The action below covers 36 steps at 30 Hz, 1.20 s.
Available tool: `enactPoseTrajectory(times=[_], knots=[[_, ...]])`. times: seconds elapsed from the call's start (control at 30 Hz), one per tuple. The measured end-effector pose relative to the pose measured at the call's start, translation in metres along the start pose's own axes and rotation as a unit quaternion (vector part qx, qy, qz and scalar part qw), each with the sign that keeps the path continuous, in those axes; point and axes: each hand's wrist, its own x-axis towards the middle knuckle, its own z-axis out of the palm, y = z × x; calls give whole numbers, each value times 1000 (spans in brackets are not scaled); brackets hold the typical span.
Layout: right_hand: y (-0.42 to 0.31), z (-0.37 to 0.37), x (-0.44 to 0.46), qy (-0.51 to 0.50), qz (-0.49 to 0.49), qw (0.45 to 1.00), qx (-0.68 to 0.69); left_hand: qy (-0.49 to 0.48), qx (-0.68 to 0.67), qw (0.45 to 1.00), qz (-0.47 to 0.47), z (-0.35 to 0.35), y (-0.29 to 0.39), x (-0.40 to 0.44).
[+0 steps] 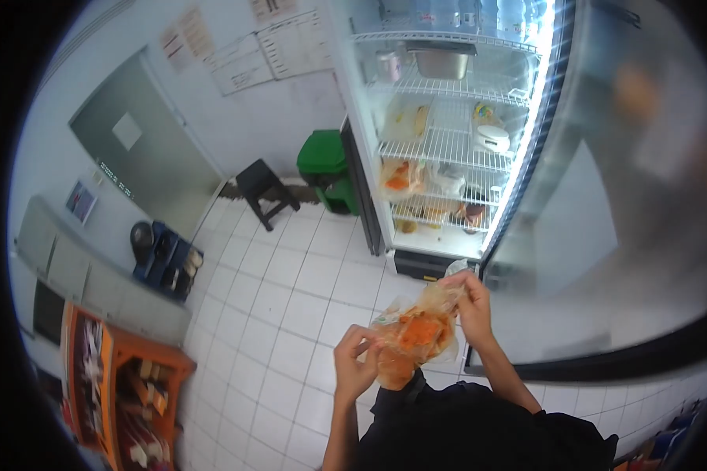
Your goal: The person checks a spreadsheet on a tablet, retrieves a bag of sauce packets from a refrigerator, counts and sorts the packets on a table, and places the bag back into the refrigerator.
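A clear plastic bag (418,330) with orange food inside hangs between my two hands, in front of my body. My left hand (356,363) pinches its left edge with thumb and fingers. On the other side, my right hand (471,304) grips the bag's upper right part, where the plastic is bunched. What exactly the orange food is I cannot make out. Just beyond my hands stands a lit upright fridge (440,141) with its glass door (581,228) swung open to the right.
Wire shelves hold a metal pan (441,61), a white device (492,138) and another bag of orange food (401,179). A green bin (324,157) and a dark stool (264,187) stand left of the fridge. An orange shelf unit (137,353) is at lower left.
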Motion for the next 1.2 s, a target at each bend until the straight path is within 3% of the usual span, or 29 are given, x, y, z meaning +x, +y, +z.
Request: enactPoseTrajectory(times=[0.13,0.27,0.4,0.47,0.57,0.67,0.7,0.77,0.83,0.87,0.93,0.97,1.0,1.13,1.17,1.2], knots=[[1,12,129,87,1,996,3,-79,-35,995,49,17,-1,130],[-35,27,245,130,-166,974,-85,-91,-75,987,108,49,13,258],[-82,25,314,113,-238,957,-120,-19,-50,937,346,108,37,358],[-73,13,329,87,-242,946,-199,24,-71,919,386,147,20,397],[-40,-15,349,71,-232,907,-344,44,-71,938,336,205,-41,440],[10,-53,375,90,-146,938,-302,10,-171,976,132,247,-63,463],[30,-67,387,96,-156,949,-255,10,-188,977,104,259,-70,475],[26,-78,404,69,-191,923,-325,66,-259,962,62,271,-52,490],[33,-88,421,54,-194,911,-360,22,-139,988,70,261,-38,507],[49,-94,432,54,-179,914,-360,-69,-66,995,4,252,-44,521],[73,-98,456,53,-155,919,-358,-241,81,959,-121,243,-49,551],[49,-88,460,43,-149,935,-320,-298,129,933,-156,243,-51,563],[40,-85,464,17,-82,941,-329,-319,153,922,-160,241,-53,572],[33,-89,473,-27,-105,947,-303,-304,188,923,-140,252,-63,606],[30,-92,480,-2,-196,922,-335,-297,192,926,-134,254,-65,610],[24,-96,472,-12,-104,935,-339,-291,196,927,-129,254,-67,617]])
